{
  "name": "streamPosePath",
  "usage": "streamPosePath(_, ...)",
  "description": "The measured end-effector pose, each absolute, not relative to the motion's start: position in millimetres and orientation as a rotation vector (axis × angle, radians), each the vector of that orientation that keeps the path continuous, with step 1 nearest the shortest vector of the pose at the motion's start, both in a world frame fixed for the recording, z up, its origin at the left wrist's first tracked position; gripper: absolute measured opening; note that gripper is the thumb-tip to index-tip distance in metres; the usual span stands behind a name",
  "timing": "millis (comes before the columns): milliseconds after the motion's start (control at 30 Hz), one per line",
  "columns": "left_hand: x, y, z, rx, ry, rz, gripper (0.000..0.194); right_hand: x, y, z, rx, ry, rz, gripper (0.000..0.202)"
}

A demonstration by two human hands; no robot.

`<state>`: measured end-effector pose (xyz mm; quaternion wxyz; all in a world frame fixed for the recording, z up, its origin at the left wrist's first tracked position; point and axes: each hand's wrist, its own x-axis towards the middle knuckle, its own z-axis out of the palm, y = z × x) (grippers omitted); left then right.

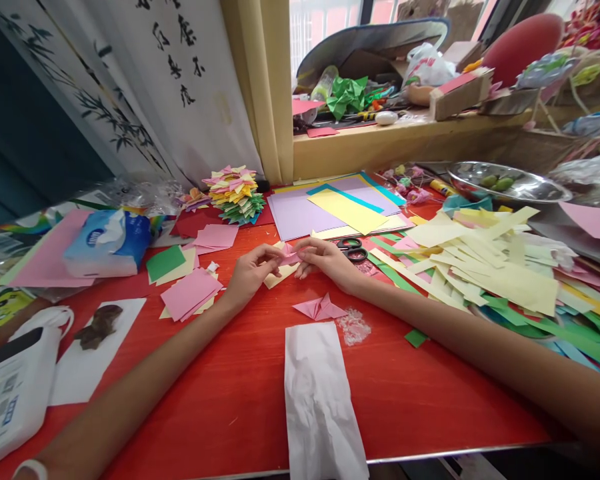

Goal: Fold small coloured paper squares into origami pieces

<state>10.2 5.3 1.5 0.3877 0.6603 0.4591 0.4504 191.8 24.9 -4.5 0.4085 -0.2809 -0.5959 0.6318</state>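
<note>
Both my hands meet over the middle of the red table point(220, 373). A small folded piece of pink paper point(289, 255) is pinched between the fingers of my left hand point(254, 272) and my right hand point(325, 261). Beneath them lies a cream paper piece point(279, 276), partly hidden by the fingers. Just nearer to me sits a pink folded paper shape point(321, 307) with pointed ends, beside a small heap of clear bits point(354, 326). Black-handled scissors point(353, 250) rest behind my right wrist. Pink paper rectangles point(191, 293) are stacked left of my left hand.
A white paper sheet point(320, 400) hangs over the front edge. Paper strips point(480, 260) pile up at right, near a metal dish point(510, 183). A layered paper model point(234, 195) and large coloured sheets point(330, 210) lie behind; a tissue pack point(107, 243) is at left.
</note>
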Motion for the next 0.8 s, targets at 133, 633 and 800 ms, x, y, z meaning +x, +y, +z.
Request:
streamPosePath(133, 10.0, 2.9, 2.9, 1.674, 1.16, 1.127, 0.022, 192.7, 25.8, -4.6, -0.709, -1.467, 1.629, 0.02)
streamPosePath(633, 12.8, 0.5, 6.7, 1.693, 1.2, 1.017, 0.027, 192.1, 25.4, -4.7, -0.762, -1.531, 1.554, 0.018)
streamPosePath(800, 12.8, 1.4, 5.2, 1.659, 1.203, 0.99, 0.03, 190.7, 24.7, -3.8, -0.784, -1.552, 1.539, 0.016)
